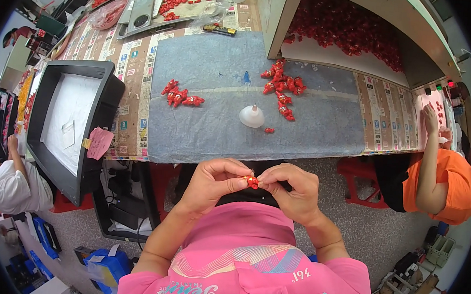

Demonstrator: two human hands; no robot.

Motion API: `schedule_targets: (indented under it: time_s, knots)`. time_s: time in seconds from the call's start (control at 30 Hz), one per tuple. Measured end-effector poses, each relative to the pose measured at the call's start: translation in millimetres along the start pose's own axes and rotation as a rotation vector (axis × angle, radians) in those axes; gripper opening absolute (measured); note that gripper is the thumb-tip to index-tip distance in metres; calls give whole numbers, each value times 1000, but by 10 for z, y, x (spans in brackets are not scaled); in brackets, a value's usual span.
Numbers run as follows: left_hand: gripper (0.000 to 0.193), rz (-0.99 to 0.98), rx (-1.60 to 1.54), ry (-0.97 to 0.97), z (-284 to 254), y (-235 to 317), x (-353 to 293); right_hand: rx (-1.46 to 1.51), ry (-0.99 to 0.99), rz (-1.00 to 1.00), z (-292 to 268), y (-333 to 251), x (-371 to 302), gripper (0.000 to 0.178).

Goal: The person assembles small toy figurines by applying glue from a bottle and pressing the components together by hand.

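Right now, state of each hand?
Left hand: closed, holding a small red piece in its fingers.
Right hand: closed, pinching the same piece from its right.

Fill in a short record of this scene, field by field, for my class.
Left hand: pinches a small red piece
Right hand: grips the piece's right side
Mat: blue-grey, carrying a left group of red pieces and a right group of red pieces
Bottle: white, nozzle-topped, on the mat
Tray: black, white-lined, left of the mat
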State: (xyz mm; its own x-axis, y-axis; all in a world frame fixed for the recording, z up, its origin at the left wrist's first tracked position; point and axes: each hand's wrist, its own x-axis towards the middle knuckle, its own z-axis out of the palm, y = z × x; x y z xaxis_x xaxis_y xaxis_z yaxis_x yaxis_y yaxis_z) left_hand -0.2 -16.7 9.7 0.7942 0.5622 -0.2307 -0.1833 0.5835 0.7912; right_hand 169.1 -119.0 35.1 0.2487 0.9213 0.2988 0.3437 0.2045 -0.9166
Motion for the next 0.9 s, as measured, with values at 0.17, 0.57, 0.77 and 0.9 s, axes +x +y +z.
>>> schedule_targets:
  time_s: [0.17,0.57,0.77,0.9]
  knots:
    - [17,-20,-123,-26,2,4,-10,19,-68,44,-53,-25,55,18]
    - [20,67,-76,4,31,16,-23,-46,-31,-25,-4,26,42,13]
    - [20,171,83,37,60,34,-18,-66,0,-55,27,41,37,9]
    - [19,180,108,-15,29,12,-7,-84,23,-77,37,19,39,9]
